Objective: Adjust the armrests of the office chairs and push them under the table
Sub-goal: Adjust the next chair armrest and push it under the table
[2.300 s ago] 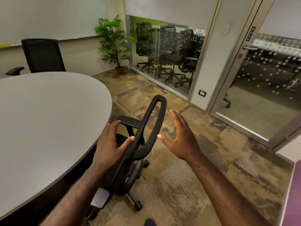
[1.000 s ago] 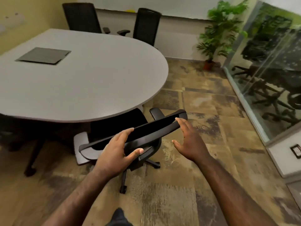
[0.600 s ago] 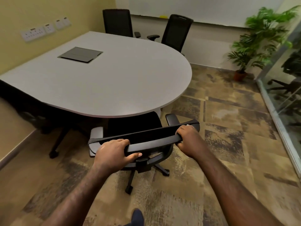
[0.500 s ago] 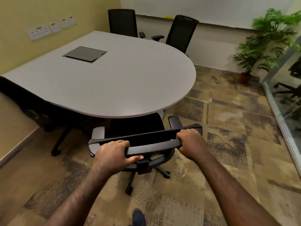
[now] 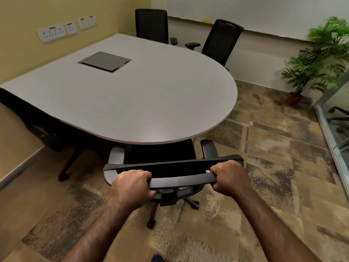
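Chair [image 5: 160, 157] at 6 o'clock of table [image 5: 132, 103], seat front already under the edge. Left hand [image 5: 132, 186] and right hand [image 5: 226, 176] both clamped on backrest top rail. Step: pushing in. Next: straight shove toward 12 o'clock, armrests clearing the tabletop.

Left hand [image 5: 132, 184] and right hand [image 5: 227, 176] now fisted on chair backrest [image 5: 181, 179], chair turned to face table [image 5: 132, 95]
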### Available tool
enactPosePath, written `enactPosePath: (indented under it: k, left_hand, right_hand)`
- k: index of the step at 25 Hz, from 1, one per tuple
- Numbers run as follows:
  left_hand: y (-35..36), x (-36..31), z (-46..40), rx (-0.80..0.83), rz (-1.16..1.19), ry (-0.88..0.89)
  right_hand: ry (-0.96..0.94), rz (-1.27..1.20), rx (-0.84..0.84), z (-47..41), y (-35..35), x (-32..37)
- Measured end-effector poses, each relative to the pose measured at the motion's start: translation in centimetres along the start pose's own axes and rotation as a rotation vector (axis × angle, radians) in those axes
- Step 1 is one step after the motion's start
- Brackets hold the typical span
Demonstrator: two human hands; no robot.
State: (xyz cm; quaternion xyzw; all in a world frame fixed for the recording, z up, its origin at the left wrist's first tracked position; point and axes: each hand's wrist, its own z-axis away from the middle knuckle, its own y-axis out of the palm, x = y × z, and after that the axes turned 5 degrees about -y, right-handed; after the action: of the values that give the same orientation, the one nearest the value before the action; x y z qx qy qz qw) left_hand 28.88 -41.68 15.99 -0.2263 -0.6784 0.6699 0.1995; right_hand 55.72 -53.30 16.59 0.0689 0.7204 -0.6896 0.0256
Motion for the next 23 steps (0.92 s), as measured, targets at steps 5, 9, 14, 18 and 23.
enactPosePath:
  k: [5,9,14,18,23]
  left_hand:
    - [0.1,0.5,-3.7,0.000,-0.013,0.005]
    - [0.2,0.6,-6.1,-0.007,-0.012,-0.005]
    - [0.2,-0.2,-7.7,-0.028,-0.040,-0.011]
    - [0.2,-0.8,-9.1,-0.032,-0.046,-0.036]
    - [0.1,-0.6,-11.0,-0.024,-0.051,-0.046]
  right_hand:
    - [0.011,0.001,-0.006,-3.4,0.5,-1.5]
    - [0.012,0.000,-0.036,-5.8,0.7,-2.8]
    - [-0.016,-0.008,-0.001,-7.8,1.0,-4.6]
    - [-0.037,-0.025,0.012,-9.4,1.2,-6.1]
    - [-0.059,-0.024,0.012,-11.1,1.3,-7.0]
